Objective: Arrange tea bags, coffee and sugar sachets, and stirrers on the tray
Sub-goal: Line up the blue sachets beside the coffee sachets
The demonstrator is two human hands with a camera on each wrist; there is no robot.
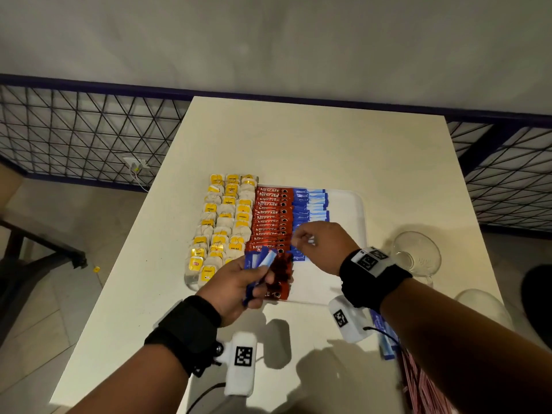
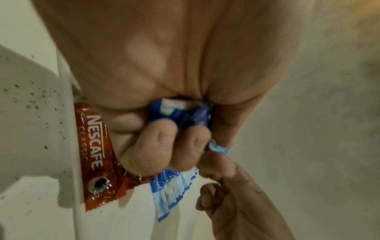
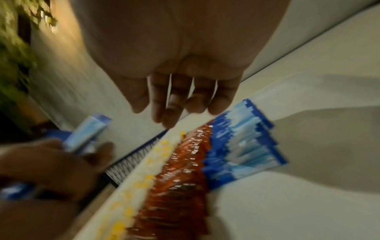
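Observation:
A white tray (image 1: 343, 210) holds columns of yellow tea bags (image 1: 221, 222), red coffee sachets (image 1: 270, 216) and blue sugar sachets (image 1: 309, 204). My left hand (image 1: 263, 276) hovers over the tray's near end and grips a bundle of blue sugar sachets (image 1: 260, 259). In the left wrist view the fingers (image 2: 162, 146) curl round that bundle (image 2: 179, 113), above a red coffee sachet (image 2: 94, 154). My right hand (image 1: 300, 239) hangs over the near part of the blue column. In the blurred right wrist view its fingers (image 3: 218, 104) point down above the blue sachets (image 3: 242, 146) with nothing between them.
A glass cup (image 1: 416, 255) stands right of the tray, and a second pale vessel (image 1: 481, 306) sits nearer me. Loose blue sachets (image 1: 385, 339) and red-striped stirrers (image 1: 418, 383) lie at the table's near right. A wire mesh fence (image 1: 74, 130) runs behind the table.

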